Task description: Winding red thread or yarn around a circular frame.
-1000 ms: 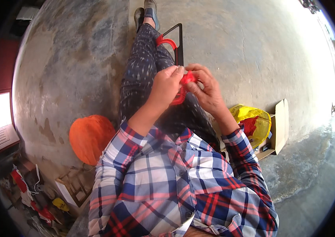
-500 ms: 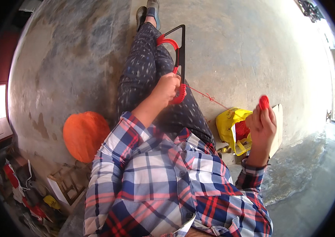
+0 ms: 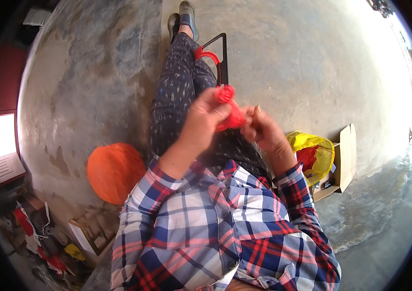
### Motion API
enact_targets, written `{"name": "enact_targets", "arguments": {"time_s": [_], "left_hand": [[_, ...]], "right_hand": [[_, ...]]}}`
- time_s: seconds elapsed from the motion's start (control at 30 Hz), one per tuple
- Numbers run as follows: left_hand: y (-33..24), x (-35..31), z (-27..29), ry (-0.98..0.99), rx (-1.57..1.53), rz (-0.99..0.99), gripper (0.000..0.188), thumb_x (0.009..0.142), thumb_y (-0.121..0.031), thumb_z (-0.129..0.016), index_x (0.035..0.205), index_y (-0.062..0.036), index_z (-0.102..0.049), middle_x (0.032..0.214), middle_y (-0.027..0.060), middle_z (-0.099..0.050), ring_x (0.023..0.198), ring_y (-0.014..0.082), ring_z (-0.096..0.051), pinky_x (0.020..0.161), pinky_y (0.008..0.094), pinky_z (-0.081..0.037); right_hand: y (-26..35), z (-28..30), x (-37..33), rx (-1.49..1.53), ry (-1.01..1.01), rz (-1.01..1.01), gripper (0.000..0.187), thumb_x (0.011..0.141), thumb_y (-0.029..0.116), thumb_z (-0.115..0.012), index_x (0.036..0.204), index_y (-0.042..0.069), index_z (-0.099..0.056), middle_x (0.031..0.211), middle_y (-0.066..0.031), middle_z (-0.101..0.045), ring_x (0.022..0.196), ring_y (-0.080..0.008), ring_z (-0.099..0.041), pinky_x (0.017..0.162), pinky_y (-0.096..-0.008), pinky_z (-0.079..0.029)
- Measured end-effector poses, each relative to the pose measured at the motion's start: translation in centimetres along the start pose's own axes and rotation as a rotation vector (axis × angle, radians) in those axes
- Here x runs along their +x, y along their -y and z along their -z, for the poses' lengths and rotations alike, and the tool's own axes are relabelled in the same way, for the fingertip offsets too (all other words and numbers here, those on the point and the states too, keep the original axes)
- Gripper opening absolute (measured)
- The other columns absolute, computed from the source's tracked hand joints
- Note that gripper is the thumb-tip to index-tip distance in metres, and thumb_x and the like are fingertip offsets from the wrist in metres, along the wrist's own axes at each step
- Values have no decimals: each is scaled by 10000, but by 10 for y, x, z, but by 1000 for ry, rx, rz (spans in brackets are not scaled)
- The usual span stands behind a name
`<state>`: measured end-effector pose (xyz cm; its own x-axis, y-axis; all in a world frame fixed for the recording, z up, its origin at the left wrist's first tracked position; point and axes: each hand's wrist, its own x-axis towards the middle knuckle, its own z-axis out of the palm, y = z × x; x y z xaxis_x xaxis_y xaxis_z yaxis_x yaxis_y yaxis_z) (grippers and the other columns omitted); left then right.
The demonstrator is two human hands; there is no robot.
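Over my lap, my left hand (image 3: 203, 118) is closed on a small red roll (image 3: 224, 93), which sticks up past its fingertips. More red material (image 3: 234, 118) spreads from beneath it toward my right hand (image 3: 263, 127). The right fingers are pinched together at the edge of that red material, slightly blurred; what they hold cannot be made out. A black angular frame (image 3: 224, 60) rests along my legs, its near part hidden behind my left hand and the red pieces. A curved red strip (image 3: 209, 55) is fixed to its far end.
Beside my right thigh a yellow bag (image 3: 331, 156) holds red material (image 3: 308, 157), next to an open cardboard box (image 3: 347, 157). An orange rounded object (image 3: 115, 173) sits on the concrete floor (image 3: 274, 58) at my left. Behind it are a wooden frame (image 3: 100, 233) and mixed clutter.
My right hand has come in from the right with the small red piece to meet my left. The left hand has shifted from the frame's strip onto the red roll.
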<state>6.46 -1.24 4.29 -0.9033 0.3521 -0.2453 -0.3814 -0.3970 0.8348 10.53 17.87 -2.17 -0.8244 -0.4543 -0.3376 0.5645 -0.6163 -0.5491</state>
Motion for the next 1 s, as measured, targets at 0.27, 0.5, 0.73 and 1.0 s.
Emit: {"name": "enact_targets", "arguments": {"time_s": [0.27, 0.5, 0.73, 1.0], "left_hand": [[20, 34, 53, 194, 1647, -667, 223, 745, -16, -596, 955, -75, -641, 894, 71, -555, 842, 283, -566, 742, 389, -447], [40, 39, 36, -30, 1254, -268, 297, 722, 13, -636, 994, -65, -546, 937, 109, -561, 913, 339, -563, 850, 408, -459], [65, 52, 54, -232, 705, -122, 502, 713, 4, -596, 1190, -3, -442, 1016, 104, -523, 961, 203, -526, 879, 330, -444], [58, 53, 55, -115, 123, 249, 476, 708, -32, -487, 1183, -61, -467, 951, 39, -495, 852, 149, -503, 773, 276, -468]], "right_hand": [[10, 2, 51, -797, -303, 180, 227, 855, 153, -639, 965, -43, -675, 832, -61, -626, 745, -139, -585, 690, -259, -475], [12, 0, 54, -1057, -252, -19, 238, 805, 129, -696, 978, -28, -651, 992, -46, -602, 754, -117, -551, 620, -266, -454], [53, -8, 22, -408, -209, 600, 104, 807, 104, -625, 827, 7, -596, 955, -119, -642, 891, -252, -619, 890, -377, -448], [49, -117, -52, -108, -59, 319, 250, 777, 153, -665, 962, 39, -542, 703, -82, -554, 601, -154, -525, 557, -284, -410]]}}
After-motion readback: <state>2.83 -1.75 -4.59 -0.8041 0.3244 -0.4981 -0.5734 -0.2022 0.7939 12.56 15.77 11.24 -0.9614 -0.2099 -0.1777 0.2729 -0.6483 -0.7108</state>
